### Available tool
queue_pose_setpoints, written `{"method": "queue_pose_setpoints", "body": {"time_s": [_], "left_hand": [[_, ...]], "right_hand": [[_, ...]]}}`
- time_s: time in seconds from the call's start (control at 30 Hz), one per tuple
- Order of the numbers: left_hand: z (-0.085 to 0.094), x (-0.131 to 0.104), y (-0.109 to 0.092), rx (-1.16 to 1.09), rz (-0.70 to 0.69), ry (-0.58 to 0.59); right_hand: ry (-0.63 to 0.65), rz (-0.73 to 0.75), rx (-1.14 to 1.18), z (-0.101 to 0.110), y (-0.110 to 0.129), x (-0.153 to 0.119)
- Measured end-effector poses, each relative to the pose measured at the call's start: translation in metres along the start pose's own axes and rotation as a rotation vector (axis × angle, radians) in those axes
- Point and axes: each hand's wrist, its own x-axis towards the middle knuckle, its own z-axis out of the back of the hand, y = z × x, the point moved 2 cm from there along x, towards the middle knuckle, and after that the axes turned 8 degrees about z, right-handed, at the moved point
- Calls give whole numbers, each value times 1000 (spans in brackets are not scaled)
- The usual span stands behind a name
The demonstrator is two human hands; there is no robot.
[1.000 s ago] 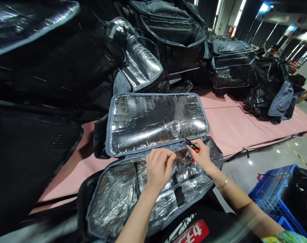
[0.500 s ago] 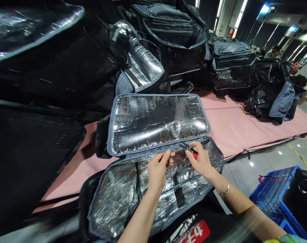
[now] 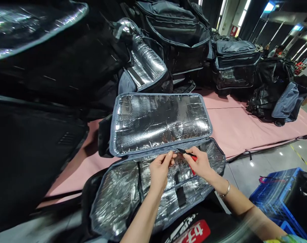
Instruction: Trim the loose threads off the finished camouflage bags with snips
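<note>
An insulated bag (image 3: 115,199) lies open in front of me, lined with crinkled silver foil and trimmed with grey binding. Its foil-lined lid (image 3: 161,118) is folded back, away from me. At the seam between lid and body, my left hand (image 3: 161,168) is closed in a pinch beside the grey binding; whatever sits between the fingertips is too small to make out. My right hand (image 3: 199,163) grips small scissors (image 3: 194,157) with red handles and dark blades. The blades point left along the seam, just right of my left fingertips.
A pink padded cover (image 3: 234,118) lies under the bag. Large black bags (image 3: 42,77) are piled at the left, with more bags (image 3: 234,67) behind. A blue crate (image 3: 272,192) holding dark items stands on the floor at right. People are far off at upper right.
The scissors have turned so their blades point more directly at my left fingertips, and the blades look closer together. My left hand keeps its pinch at the seam. The view has shifted slightly.
</note>
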Motion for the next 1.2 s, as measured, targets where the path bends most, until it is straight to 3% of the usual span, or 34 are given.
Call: {"method": "queue_pose_setpoints", "body": {"time_s": [0.17, 0.33, 0.47, 0.57, 0.67, 0.77, 1.03, 1.2], "left_hand": [[0, -2, -4, 2, -11, -2], [5, 0, -7, -28, -38, -54], [8, 6, -1, -21, -65, -69], [10, 10, 6, -16, -109, -90], [10, 13, 12, -21, -144, -103], [11, 16, 16, -33, -163, -111], [10, 13, 15, -38, -155, -112], [8, 8, 9, -27, -148, -91]], "right_hand": [[59, -20, 18, 2, 2, 4], [11, -28, 74, 7, 5, 9], [19, 121, -9, 6, 13, 23], [84, 208, -94, -3, 17, 39], [209, 221, -252, -17, 18, 50], [255, 221, -357, -28, 18, 54], [163, 304, -302, -36, 14, 52], [29, 216, -75, -19, 12, 56]]}}
